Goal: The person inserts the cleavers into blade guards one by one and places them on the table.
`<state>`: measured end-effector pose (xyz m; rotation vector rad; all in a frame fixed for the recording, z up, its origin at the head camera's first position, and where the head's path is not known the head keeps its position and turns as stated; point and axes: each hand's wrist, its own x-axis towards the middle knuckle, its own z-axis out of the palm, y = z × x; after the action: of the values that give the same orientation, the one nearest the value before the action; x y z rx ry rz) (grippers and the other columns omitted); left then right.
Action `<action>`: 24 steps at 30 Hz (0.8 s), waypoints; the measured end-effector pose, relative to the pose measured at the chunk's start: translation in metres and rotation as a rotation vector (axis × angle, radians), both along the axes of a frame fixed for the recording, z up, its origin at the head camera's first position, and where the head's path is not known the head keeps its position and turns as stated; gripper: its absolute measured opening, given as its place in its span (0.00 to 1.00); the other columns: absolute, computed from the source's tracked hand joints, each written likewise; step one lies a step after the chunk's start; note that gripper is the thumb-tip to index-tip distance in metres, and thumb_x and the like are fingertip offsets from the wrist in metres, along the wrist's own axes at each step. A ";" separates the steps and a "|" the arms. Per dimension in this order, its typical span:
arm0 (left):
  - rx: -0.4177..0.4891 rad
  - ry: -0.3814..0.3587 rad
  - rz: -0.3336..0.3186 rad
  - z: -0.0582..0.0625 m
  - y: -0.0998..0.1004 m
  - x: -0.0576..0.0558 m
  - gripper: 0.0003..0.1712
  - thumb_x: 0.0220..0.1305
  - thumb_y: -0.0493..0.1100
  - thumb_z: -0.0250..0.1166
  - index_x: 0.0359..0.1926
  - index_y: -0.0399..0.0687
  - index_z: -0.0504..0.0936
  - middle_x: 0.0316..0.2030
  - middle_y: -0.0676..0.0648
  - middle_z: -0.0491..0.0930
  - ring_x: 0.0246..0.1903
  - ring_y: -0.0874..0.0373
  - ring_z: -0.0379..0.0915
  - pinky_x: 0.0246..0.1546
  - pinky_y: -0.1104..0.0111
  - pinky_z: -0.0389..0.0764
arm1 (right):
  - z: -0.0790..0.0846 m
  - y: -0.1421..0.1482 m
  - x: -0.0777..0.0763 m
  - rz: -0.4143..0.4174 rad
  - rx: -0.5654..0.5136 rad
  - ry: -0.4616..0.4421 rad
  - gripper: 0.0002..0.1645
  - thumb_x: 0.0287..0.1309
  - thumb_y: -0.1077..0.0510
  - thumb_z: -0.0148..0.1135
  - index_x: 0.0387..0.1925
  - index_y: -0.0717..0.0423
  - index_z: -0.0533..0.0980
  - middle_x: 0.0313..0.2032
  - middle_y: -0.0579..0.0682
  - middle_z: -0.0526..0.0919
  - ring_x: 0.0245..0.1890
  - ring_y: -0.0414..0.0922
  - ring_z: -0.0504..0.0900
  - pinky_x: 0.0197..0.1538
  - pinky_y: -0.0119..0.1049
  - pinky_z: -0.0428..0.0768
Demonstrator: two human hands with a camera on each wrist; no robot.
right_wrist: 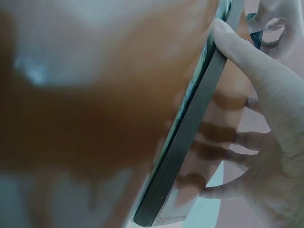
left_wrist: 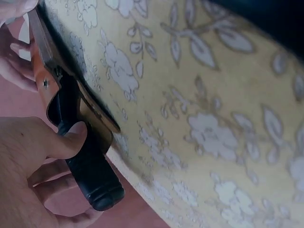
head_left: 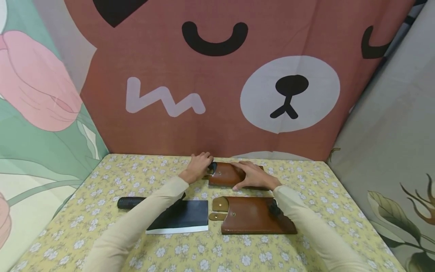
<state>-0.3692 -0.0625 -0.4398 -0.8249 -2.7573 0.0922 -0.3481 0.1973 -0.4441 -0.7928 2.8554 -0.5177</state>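
At the far side of the table, my left hand (head_left: 198, 168) grips the black handle (left_wrist: 95, 175) of a knife, its thumb laid along the top. The knife's blade is hidden inside a brown leather sheath (head_left: 221, 174). My right hand (head_left: 254, 176) holds that sheath across its width, with the thumb on the dark near edge (right_wrist: 180, 142) and the fingers spread over its face. Nearer me on the left lies a cleaver with a ribbed black handle (head_left: 129, 203) and a wide dark blade (head_left: 192, 213) with a pale edge; my left forearm partly covers it.
A second brown leather sheath (head_left: 251, 219) lies flat at front right, its tan strap (head_left: 217, 216) and flap (head_left: 220, 204) pointing left. My right forearm crosses its right end. A flowered yellow cloth (head_left: 183, 255) covers the table; a bear-print curtain (head_left: 163, 132) hangs directly behind.
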 end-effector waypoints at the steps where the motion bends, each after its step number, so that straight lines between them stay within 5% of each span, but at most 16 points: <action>1: -0.007 -0.002 0.001 0.000 0.001 -0.001 0.19 0.63 0.42 0.68 0.54 0.45 0.78 0.50 0.44 0.77 0.50 0.48 0.76 0.46 0.42 0.78 | 0.000 -0.001 0.000 -0.004 0.002 0.001 0.64 0.40 0.27 0.72 0.76 0.40 0.55 0.74 0.60 0.58 0.73 0.61 0.58 0.64 0.67 0.65; 19: -0.010 -0.024 -0.009 -0.008 -0.001 -0.004 0.21 0.62 0.42 0.69 0.55 0.46 0.77 0.51 0.45 0.77 0.51 0.48 0.76 0.47 0.42 0.78 | -0.001 -0.006 -0.002 0.014 -0.014 -0.077 0.62 0.44 0.31 0.73 0.76 0.40 0.54 0.76 0.61 0.52 0.75 0.63 0.52 0.67 0.69 0.58; 24: -0.013 -0.068 -0.011 -0.008 -0.005 -0.004 0.29 0.66 0.38 0.64 0.67 0.53 0.69 0.65 0.44 0.67 0.63 0.46 0.66 0.55 0.41 0.72 | -0.003 0.001 0.001 0.027 -0.022 -0.077 0.60 0.48 0.32 0.70 0.77 0.37 0.51 0.77 0.59 0.48 0.77 0.62 0.45 0.69 0.73 0.45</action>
<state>-0.3733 -0.0673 -0.4478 -0.8623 -2.8177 0.0813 -0.3472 0.1983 -0.4473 -0.7961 2.7692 -0.5649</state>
